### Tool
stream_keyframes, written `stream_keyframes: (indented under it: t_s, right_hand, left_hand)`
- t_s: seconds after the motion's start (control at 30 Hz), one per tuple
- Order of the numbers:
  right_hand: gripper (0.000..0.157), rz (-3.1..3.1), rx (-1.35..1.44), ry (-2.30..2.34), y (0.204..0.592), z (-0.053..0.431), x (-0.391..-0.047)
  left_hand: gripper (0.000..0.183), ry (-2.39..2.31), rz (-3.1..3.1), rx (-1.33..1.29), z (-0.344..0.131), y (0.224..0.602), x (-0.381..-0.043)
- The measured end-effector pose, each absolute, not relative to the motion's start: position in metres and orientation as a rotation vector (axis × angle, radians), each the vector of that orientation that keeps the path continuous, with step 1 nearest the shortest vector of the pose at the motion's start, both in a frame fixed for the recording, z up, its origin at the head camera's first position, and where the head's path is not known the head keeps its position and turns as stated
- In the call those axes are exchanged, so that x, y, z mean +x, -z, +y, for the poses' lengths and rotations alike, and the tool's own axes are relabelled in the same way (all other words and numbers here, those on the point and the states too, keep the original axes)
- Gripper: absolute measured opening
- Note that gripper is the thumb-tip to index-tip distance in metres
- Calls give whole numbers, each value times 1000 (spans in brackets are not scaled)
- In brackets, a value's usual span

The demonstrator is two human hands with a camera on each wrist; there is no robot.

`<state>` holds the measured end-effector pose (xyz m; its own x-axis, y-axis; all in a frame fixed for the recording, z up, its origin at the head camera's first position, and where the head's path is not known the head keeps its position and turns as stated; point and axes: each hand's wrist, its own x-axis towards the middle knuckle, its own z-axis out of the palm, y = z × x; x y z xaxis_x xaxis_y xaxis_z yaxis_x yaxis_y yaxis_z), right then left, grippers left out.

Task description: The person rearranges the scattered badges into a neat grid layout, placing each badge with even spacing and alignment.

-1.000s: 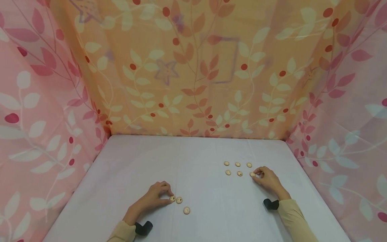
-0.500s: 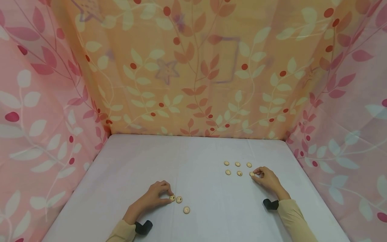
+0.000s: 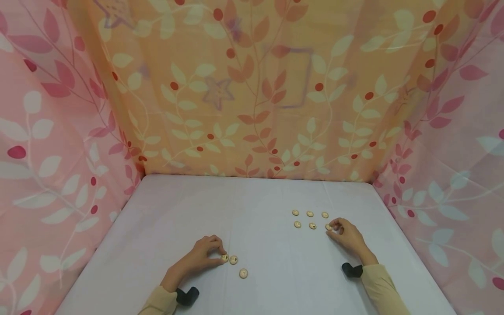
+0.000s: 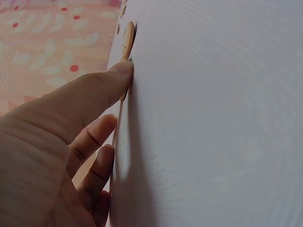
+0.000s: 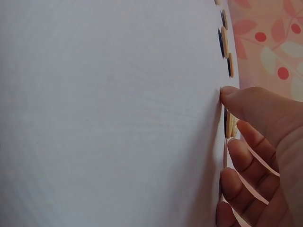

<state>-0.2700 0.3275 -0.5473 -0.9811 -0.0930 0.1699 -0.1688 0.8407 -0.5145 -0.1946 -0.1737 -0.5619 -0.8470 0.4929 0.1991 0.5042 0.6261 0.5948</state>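
My left hand (image 3: pixel 202 256) pinches a small round wooden disc (image 3: pixel 225 258) with a dark mark between thumb and fingers, at the table surface. Touching or close beside it on the right is a second marked disc (image 3: pixel 233 260), and a third disc (image 3: pixel 243 273) lies nearer me. In the left wrist view the thumb (image 4: pixel 120 71) covers most of the pinched disc. My right hand (image 3: pixel 348 236) is around a disc (image 3: pixel 328 227) at the right end of a row. In the right wrist view this disc (image 5: pixel 230 124) sits between the parted thumb (image 5: pixel 236 97) and fingers.
Two short rows of similar discs lie at the right, including a back-row disc (image 3: pixel 309 214) and a front-row disc (image 3: pixel 313 225). A white cloth covers the table (image 3: pixel 197 201). Patterned curtains (image 3: pixel 252 131) stand behind it and on both sides.
The right hand's disc has shifted very slightly left, then stayed put while the hand drew a little toward me and its thumb eased away. The left hand has hardly moved.
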Motion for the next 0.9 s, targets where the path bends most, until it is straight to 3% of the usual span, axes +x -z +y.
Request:
stream_keyframes:
  t_s: [0.9]
  right_hand:
    - [24, -2868, 327, -934, 542, 286, -249]
  left_hand:
    - [14, 1037, -2836, -853, -174, 562, -194]
